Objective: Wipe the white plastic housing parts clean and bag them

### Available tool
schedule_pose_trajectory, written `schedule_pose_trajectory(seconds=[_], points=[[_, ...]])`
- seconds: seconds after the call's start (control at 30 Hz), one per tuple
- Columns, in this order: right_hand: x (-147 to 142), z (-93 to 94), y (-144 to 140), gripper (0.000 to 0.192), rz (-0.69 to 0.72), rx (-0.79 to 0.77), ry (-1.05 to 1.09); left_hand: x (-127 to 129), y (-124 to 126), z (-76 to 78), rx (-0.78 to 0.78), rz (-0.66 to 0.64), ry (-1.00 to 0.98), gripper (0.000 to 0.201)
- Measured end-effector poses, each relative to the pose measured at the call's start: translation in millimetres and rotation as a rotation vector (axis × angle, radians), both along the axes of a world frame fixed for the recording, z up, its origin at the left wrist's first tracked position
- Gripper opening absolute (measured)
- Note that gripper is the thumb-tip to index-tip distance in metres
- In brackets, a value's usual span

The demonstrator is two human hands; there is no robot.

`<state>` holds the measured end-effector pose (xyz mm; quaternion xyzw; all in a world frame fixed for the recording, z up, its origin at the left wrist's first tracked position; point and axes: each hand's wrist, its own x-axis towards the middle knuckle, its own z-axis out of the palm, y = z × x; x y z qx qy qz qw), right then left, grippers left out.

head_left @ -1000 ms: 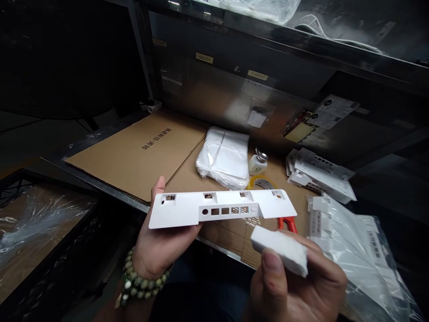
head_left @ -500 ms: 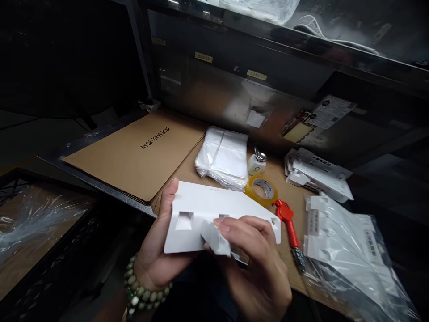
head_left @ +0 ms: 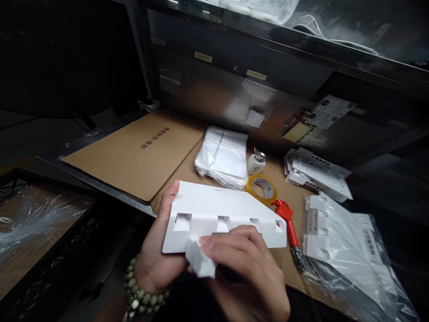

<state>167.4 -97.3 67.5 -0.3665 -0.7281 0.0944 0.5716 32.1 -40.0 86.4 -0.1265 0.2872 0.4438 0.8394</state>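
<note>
My left hand (head_left: 157, 264) cradles the thin white moulded plastic panel with square cutouts (head_left: 217, 212) above the worktop's near edge, right hand (head_left: 248, 273) pinching a soft white foam block (head_left: 200, 261) against its lower lip; light, stiff, probably slick, so grip by the edges.

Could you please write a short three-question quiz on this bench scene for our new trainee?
1. True or false: the left hand holds the white plastic panel by its left end.
2. What does the right hand press against the panel's lower edge? A) white wiping pad B) tape roll C) red-handled tool
3. What lies on the cardboard just left of the small white bottle?

Key: 1. True. 2. A. 3. A stack of clear plastic bags.
</note>
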Motion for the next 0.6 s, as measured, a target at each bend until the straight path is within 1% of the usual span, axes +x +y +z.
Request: schedule_pose_trajectory(seconds=[0.07, 0.1, 0.13, 0.23, 0.27, 0.37, 0.4, 0.5, 0.53, 0.6], points=[[0.8, -0.7, 0.0, 0.038, -0.087, 0.031, -0.004, -0.5, -0.9, -0.5, 0.043, 0.026, 0.033, 0.054], [1.0, -0.7, -0.1, 0.039, -0.107, 0.033, -0.007, -0.4, -1.2, -0.6, 0.053, 0.030, 0.040, 0.054], [0.9, -0.5, -0.1, 0.038, -0.099, 0.023, -0.011, -0.2, -1.3, -0.5, 0.048, 0.028, 0.036, 0.055], [-0.9, 0.1, -0.6, 0.029, 0.003, -0.016, -0.011, 1.8, -0.9, 1.0, -0.025, 0.007, 0.015, 0.057], [-1.8, 0.1, -0.7, 0.030, 0.002, -0.014, -0.011, 2.7, -0.7, 1.7, -0.030, 0.013, 0.017, 0.057], [-4.2, -0.8, -0.5, 0.039, -0.083, 0.026, -0.010, 4.5, -0.7, 3.6, 0.007, 0.049, 0.035, 0.054], [-4.7, -1.4, -0.4, 0.038, -0.081, 0.027, -0.013, 4.6, -0.9, 4.2, 0.006, 0.052, 0.036, 0.054], [-4.9, -2.8, -0.7, 0.026, 0.001, 0.002, -0.005, 3.4, -2.3, 5.7, -0.044, 0.030, 0.022, 0.056], [-4.5, -3.0, -1.0, 0.026, 0.001, -0.001, -0.001, 2.7, -2.8, 5.9, -0.038, 0.033, 0.024, 0.055], [-3.5, -2.6, -1.6, 0.034, -0.061, 0.010, 0.005, 1.6, -3.6, 6.0, 0.015, 0.058, 0.040, 0.052]])
